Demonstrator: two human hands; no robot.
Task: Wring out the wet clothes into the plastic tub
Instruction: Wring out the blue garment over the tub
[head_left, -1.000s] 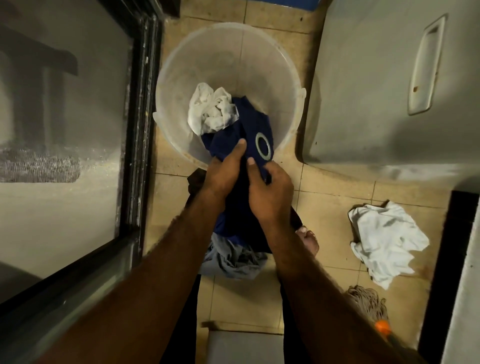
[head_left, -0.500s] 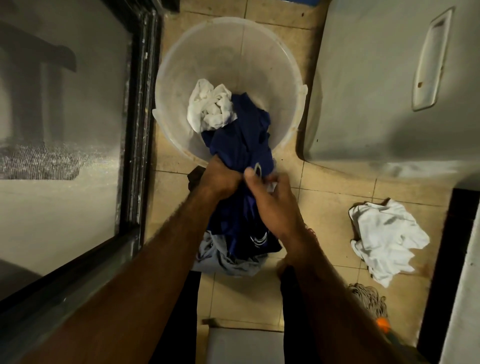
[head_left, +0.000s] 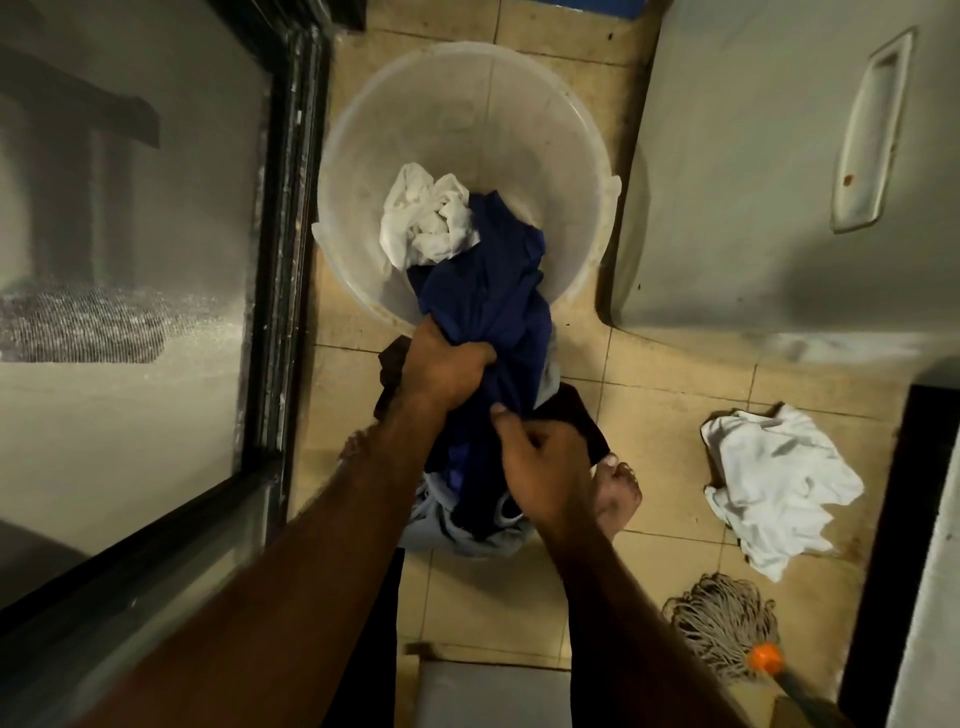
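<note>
A round translucent plastic tub stands on the tiled floor ahead of me. Inside it lies a crumpled white cloth. A dark blue garment drapes over the tub's near rim, one end inside the tub, the rest bunched between my hands. My left hand is clenched around it just outside the rim. My right hand grips the lower part, closer to me. More wet clothes, grey and dark, hang or lie beneath my hands.
A white cloth lies on the tiles to the right. A string mop head with an orange collar sits at lower right. A grey appliance is on the right, a dark-framed glass door on the left. My bare foot is beside the clothes.
My hands have pulled back toward me with the blue garment, drawing more of it out over the rim. The right hand dropped lower and both fists tightened.
</note>
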